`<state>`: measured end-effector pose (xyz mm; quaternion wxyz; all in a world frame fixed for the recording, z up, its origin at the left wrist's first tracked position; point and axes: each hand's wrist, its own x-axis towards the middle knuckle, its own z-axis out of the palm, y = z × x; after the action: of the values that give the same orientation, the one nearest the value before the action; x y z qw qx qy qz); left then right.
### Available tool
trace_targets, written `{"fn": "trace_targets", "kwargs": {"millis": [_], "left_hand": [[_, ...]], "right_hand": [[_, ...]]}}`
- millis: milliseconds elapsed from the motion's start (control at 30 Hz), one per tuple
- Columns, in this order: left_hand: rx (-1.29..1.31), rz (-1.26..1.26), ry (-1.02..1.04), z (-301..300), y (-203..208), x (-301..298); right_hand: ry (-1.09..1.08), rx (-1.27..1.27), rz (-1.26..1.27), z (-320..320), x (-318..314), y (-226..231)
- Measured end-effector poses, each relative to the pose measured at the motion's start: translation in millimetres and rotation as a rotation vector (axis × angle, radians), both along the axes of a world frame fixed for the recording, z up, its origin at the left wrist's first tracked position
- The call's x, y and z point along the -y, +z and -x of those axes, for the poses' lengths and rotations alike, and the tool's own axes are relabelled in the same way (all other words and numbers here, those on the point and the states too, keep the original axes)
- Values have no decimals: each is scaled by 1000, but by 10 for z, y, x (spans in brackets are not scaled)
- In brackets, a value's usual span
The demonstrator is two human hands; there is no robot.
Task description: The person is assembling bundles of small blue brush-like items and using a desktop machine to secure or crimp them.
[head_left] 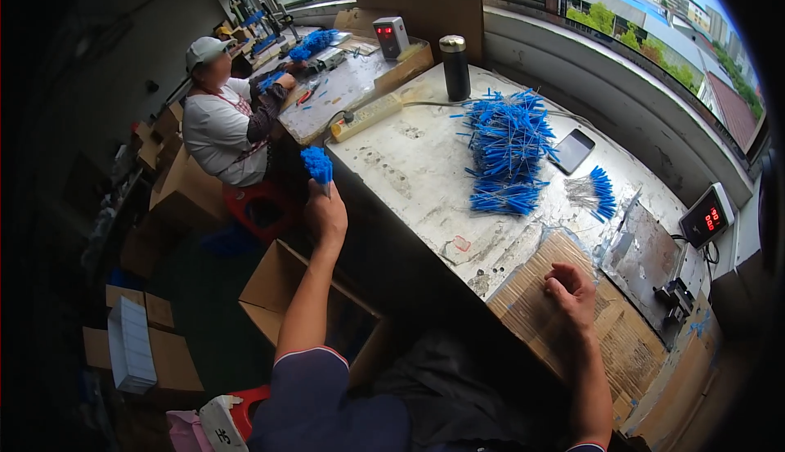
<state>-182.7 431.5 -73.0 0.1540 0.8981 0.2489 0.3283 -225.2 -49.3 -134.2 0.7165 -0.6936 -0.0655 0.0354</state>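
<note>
My left hand [328, 213] is raised off the table's near left edge, closed round a bundle of blue-tipped wires [316, 164] whose blue ends point up. Over the corrugated cardboard sheet [523, 288] at the table's near right, my right hand [574, 295] is loosely curled. A gap shows between its thumb and forefinger, and nothing is visible in it. A large pile of the same blue-tipped wires [509, 145] lies mid-table. To its right is a smaller fanned-out bunch [601, 193], blue ends to the right.
A phone [574, 151], a black flask [455, 67] and a power strip [366, 118] lie or stand on the table. At right are a metal plate fixture [642, 247] and a red-digit display [706, 216]. An open carton [282, 288] stands below my left arm. A co-worker [225, 116] sits beyond.
</note>
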Motion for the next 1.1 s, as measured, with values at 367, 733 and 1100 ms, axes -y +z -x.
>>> {"fn": "trace_targets", "kwargs": {"millis": [367,733,1100], "left_hand": [[-96,-44,-26,-18,-238,168],[-646,-360,-291,59,-796,-226],[-57,-38,-852,199,-345,1726]], "right_hand": [[-31,-30,13,-29,-19,-17],[-11,-26,4,-7,-130,58],[-104,506,272,14,-354,675]]}}
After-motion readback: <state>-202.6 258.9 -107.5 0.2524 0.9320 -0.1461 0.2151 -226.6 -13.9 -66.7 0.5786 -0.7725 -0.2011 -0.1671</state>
